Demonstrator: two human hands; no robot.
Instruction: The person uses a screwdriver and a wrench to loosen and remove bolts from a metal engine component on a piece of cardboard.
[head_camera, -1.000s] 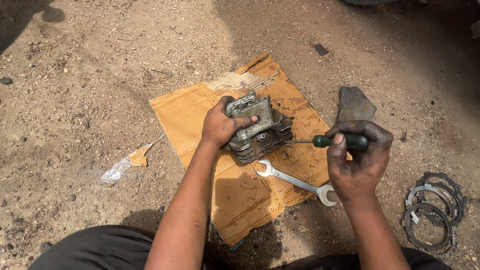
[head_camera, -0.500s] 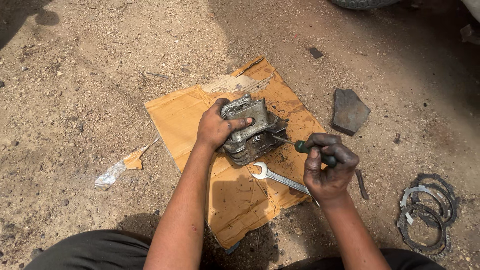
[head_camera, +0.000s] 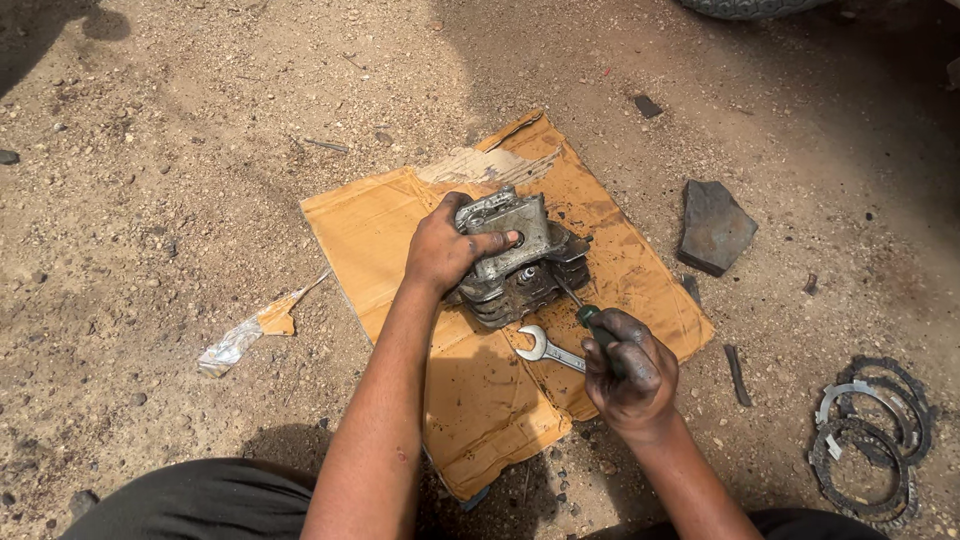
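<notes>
Grey, oily metal: the finned engine part (head_camera: 520, 262) sits near the middle of a sheet of orange-brown cardboard (head_camera: 380, 235) spread on gravelly ground (head_camera: 150, 150). Its flat plate faces up, tilted, and its long axis runs from lower left to upper right. The left hand (head_camera: 445, 250) clamps its top, thumb across the plate. The right hand (head_camera: 630, 370) is wrapped tight around a green-handled screwdriver (head_camera: 590, 318), whose shaft slants up and left, tip at the part's lower right side. If that tip slipped off the greasy metal, it could jab toward the left fingers or skid the part over the cardboard. A silver spanner (head_camera: 545, 350) lies just beside the part, partly under the right hand. Dark rings (head_camera: 870, 440) lie well apart to the right.
</notes>
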